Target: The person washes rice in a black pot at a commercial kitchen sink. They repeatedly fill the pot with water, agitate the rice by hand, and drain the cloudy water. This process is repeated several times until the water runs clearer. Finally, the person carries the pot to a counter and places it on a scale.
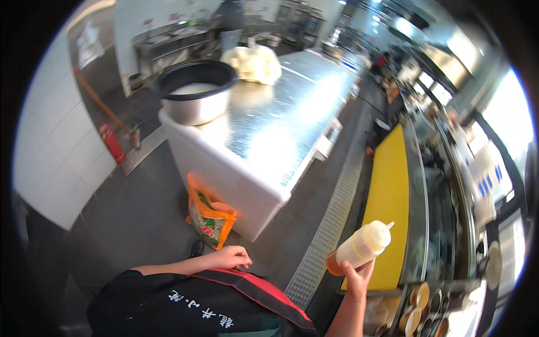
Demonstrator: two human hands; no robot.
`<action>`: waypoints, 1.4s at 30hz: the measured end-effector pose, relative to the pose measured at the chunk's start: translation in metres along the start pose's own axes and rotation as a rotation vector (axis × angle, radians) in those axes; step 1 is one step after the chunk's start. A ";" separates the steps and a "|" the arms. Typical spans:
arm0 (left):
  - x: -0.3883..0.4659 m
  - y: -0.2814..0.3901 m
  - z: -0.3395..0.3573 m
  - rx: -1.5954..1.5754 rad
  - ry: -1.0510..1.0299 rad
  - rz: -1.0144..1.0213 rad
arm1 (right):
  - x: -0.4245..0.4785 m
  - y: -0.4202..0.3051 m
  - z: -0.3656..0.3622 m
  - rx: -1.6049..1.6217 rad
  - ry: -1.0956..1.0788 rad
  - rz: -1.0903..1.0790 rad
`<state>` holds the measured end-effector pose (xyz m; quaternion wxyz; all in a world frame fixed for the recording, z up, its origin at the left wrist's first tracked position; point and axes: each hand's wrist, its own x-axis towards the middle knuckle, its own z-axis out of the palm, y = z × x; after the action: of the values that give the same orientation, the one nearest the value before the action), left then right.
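My right hand (359,274) is closed around a translucent plastic squeeze bottle (360,247), tilted with its nozzle up to the right; reddish-brown liquid shows at its bottom end. In front of my apron, my left hand (238,256) hangs with its fingers curled; whether anything lies inside them cannot be told. Just beyond it, an orange printed plastic bag (213,219) leans against the white side of a steel-topped counter (223,168). A rice cooker inner pot with a black rim (198,94), holding something whitish, stands on the counter's near left corner.
A pale plastic bag (254,63) lies behind the pot. On the right runs a yellow-covered surface (389,189) beside a cooking line, with bowls (410,320) low down. A metal floor grate (337,223) crosses the aisle. A fire extinguisher (112,142) stands left; a person (230,21) is far back.
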<state>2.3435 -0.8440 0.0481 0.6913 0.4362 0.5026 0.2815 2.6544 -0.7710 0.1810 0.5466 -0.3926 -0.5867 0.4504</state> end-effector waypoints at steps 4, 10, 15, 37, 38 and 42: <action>-0.012 -0.006 -0.078 -0.135 0.041 0.107 | 0.089 -0.023 0.109 -0.039 -0.345 0.002; -0.048 -0.008 -0.214 -0.269 0.322 0.132 | 0.213 -0.036 0.266 -0.227 -0.568 -0.035; -0.058 0.003 -0.282 -0.366 0.383 0.099 | 0.281 -0.043 0.351 -0.485 -0.641 -0.045; -0.105 -0.038 -0.326 -0.669 0.604 0.121 | 0.374 -0.050 0.550 -1.829 -0.826 -0.778; -0.108 -0.040 -0.327 -0.664 0.602 0.113 | 0.374 -0.050 0.549 -1.875 -0.814 -0.849; -0.114 -0.052 -0.331 -0.631 0.642 0.117 | 0.373 -0.058 0.556 -2.034 -0.874 -0.905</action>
<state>1.9912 -0.8566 0.0153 0.5824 0.1222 0.5557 0.5805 2.0680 -0.4869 0.3456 -0.1516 -0.2166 -0.8954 -0.3582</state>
